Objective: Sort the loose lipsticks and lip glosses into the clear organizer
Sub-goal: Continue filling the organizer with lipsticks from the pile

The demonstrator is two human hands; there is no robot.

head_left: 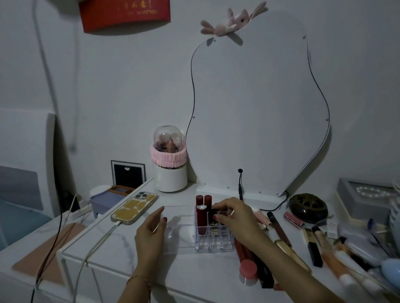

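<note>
My right hand [237, 216] pinches a lipstick [215, 212] over the organizer [212, 231] — left hand [150, 231] open; red sign [125, 9] unreadable.

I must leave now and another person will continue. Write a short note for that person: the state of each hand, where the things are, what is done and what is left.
Left hand: open, fingers resting at the left side of the clear organizer, steadying it.
Right hand: over the organizer's grid, its grip on a small dark lipstick being lowered into a slot.
Done: two dark red lipsticks stand upright in the back-left slots. The front slots look empty.
Left: the loose lipsticks and glosses lie on the white dresser top to the right of the organizer, also a small pink-lidded jar. Most items are still unsorted.
</note>
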